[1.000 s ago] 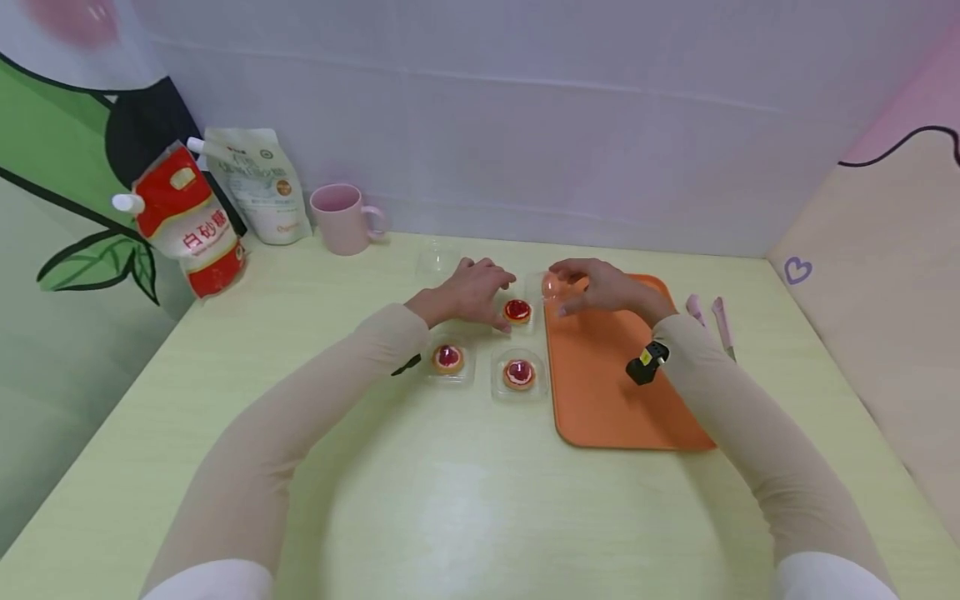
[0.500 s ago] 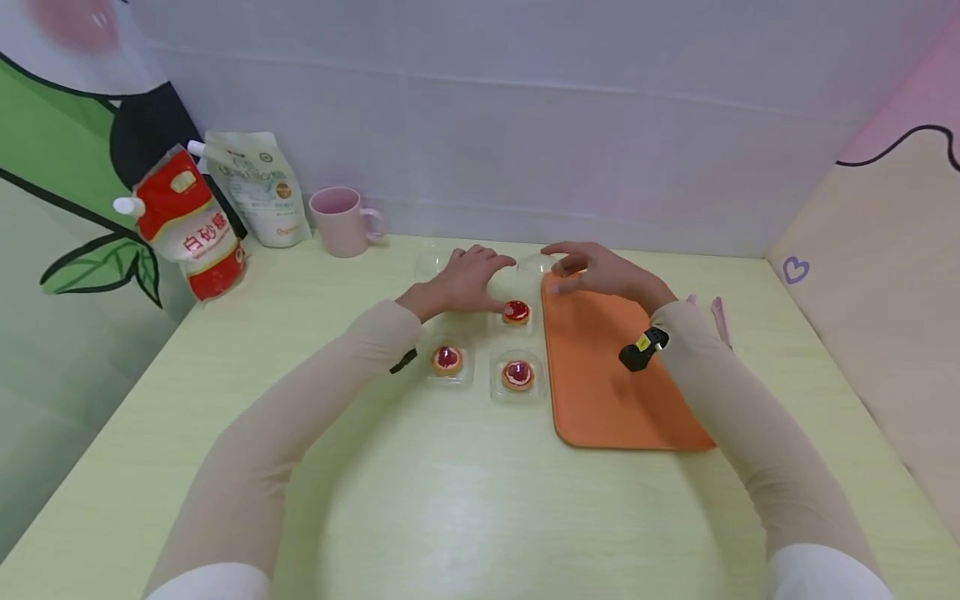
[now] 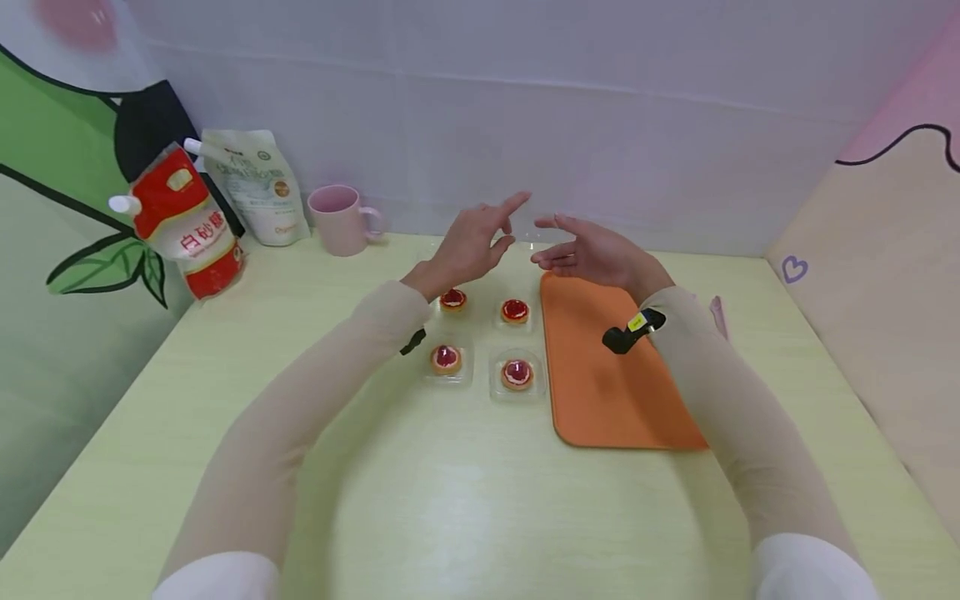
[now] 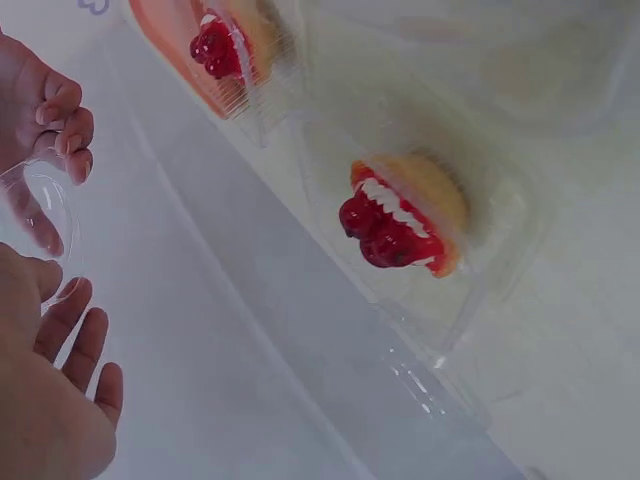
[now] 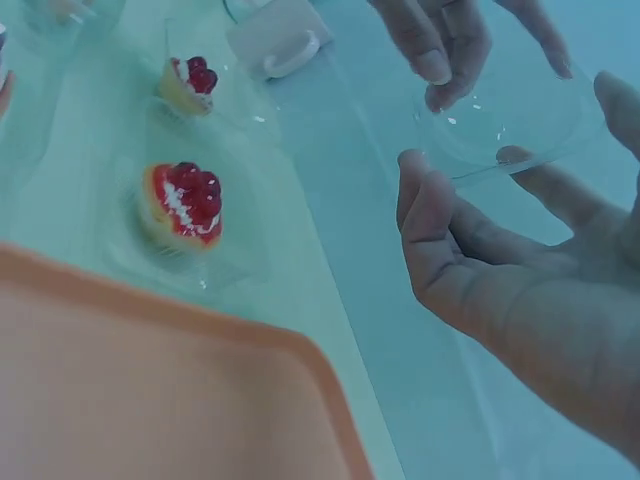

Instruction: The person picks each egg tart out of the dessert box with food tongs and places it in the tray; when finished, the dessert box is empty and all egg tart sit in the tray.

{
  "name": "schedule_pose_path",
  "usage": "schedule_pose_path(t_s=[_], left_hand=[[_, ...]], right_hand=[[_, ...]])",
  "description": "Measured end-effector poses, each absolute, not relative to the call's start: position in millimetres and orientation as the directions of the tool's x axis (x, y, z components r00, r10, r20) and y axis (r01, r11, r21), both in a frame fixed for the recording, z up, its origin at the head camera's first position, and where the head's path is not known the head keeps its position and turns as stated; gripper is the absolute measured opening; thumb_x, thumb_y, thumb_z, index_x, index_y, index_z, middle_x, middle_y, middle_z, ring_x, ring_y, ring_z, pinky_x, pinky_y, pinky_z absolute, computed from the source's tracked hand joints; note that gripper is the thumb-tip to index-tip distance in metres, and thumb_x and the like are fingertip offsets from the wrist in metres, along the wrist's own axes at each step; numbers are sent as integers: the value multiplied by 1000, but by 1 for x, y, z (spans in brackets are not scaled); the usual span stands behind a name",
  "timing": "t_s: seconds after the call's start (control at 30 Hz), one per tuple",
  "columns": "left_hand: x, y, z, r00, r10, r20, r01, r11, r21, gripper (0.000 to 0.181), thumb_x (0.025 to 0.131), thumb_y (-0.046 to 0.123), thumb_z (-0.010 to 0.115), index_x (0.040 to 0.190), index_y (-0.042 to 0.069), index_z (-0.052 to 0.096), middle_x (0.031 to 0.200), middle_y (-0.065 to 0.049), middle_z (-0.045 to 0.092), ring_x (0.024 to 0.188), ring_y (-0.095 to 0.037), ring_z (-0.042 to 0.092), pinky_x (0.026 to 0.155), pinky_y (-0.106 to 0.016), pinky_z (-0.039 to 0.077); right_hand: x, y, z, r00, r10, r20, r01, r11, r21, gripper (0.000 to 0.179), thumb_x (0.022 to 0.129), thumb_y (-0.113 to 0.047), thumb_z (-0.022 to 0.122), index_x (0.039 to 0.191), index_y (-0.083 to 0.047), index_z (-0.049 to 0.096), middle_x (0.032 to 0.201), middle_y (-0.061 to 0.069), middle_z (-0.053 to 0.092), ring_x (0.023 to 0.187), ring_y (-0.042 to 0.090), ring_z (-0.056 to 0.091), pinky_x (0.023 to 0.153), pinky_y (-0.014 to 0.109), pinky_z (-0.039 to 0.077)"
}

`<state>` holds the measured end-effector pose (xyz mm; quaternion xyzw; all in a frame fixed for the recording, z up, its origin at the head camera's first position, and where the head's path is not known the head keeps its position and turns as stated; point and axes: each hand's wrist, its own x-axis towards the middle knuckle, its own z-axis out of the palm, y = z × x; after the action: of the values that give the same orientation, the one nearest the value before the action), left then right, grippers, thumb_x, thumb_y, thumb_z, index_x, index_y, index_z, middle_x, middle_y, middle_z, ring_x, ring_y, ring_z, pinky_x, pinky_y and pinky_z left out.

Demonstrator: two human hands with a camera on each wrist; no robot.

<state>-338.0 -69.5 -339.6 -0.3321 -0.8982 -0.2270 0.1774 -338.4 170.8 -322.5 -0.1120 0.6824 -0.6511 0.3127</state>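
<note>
A clear plastic domed lid (image 5: 520, 115) is held up between my two hands, above the back edge of the table. My left hand (image 3: 476, 242) grips one side of it, index finger extended in the head view. On the opposite side, my right hand (image 3: 603, 254) pinches the rim between thumb and fingers. Below them, several small cherry tarts with white cream sit in clear plastic trays; the back right tart (image 3: 515, 312) and back left tart (image 3: 453, 300) are nearest. In the left wrist view, a tart (image 4: 400, 215) sits in its clear tray beside the hands.
An orange tray (image 3: 615, 375) lies right of the tarts, partly under my right forearm. Pink-handled cutlery (image 3: 718, 317) lies beyond it. A pink mug (image 3: 341, 221), a red sugar pouch (image 3: 187, 225) and a white pouch (image 3: 258, 192) stand at the back left.
Both hands have risen and moved back, away from the back right tart. The clear lid has been lifted from beside the orange tray's corner. The back left tart has come into view.
</note>
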Motion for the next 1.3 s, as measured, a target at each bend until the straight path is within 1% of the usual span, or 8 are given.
schedule_pose_path(t_s=[0.13,0.23,0.33,0.57,0.67,0.8,1.0,1.3], left_hand=[[-344,-69,-329,-682,506,529,708,639,301,56,96,2,58,150,13,45,91,-10,72,84,-30,63,86,-41,49],[-349,-70,-324,-702,492,515,691,645,325,54,97,2,57,148,13,48,89,-11,73,81,-28,65,83,-39,52],[-355,-71,-323,-763,448,466,631,673,386,53,97,4,58,149,14,47,91,-12,74,80,-27,66,83,-38,53],[-374,-72,-330,-907,352,231,421,743,520,61,97,9,61,154,16,40,99,-14,73,86,-26,67,82,-38,54],[-381,-72,-334,-932,347,108,351,780,518,64,96,11,62,155,14,37,106,-15,72,92,-26,67,84,-38,54],[-391,-67,-341,-935,353,-25,299,827,476,65,95,12,64,154,10,36,127,-15,64,107,-28,63,96,-40,51],[-402,-59,-350,-923,348,-166,256,875,411,64,95,15,65,153,6,38,158,-13,39,146,-33,35,120,-44,28],[-401,-52,-363,-894,318,-317,184,904,386,68,94,17,68,154,8,37,160,-12,36,146,-32,33,118,-45,32]], right_hand=[[-341,165,-315,-780,-549,-302,304,90,-948,64,103,-53,39,157,-20,31,120,14,65,108,22,64,90,29,52],[-344,160,-312,-811,-505,-294,278,108,-954,65,103,-55,36,156,-19,32,128,18,62,107,23,66,88,27,54],[-350,155,-312,-855,-448,-261,217,147,-965,60,105,-47,40,157,-17,30,130,19,59,105,23,67,87,26,55],[-367,146,-331,-924,-360,-130,22,289,-957,58,103,-6,49,157,-16,28,108,16,67,86,17,70,86,30,56],[-372,144,-341,-933,-343,-111,-33,387,-921,61,103,-5,49,158,-18,26,109,21,70,94,26,70,94,39,54],[-377,141,-352,-947,-301,-110,-57,497,-866,59,102,-5,50,157,-16,31,114,24,69,114,39,62,101,47,46],[-387,136,-368,-958,-245,-147,-44,636,-770,54,98,-6,57,150,-10,43,114,23,69,106,35,65,85,34,48],[-386,139,-391,-959,-261,-114,-108,703,-703,49,96,-5,58,144,-5,51,116,24,69,95,30,65,76,31,49]])
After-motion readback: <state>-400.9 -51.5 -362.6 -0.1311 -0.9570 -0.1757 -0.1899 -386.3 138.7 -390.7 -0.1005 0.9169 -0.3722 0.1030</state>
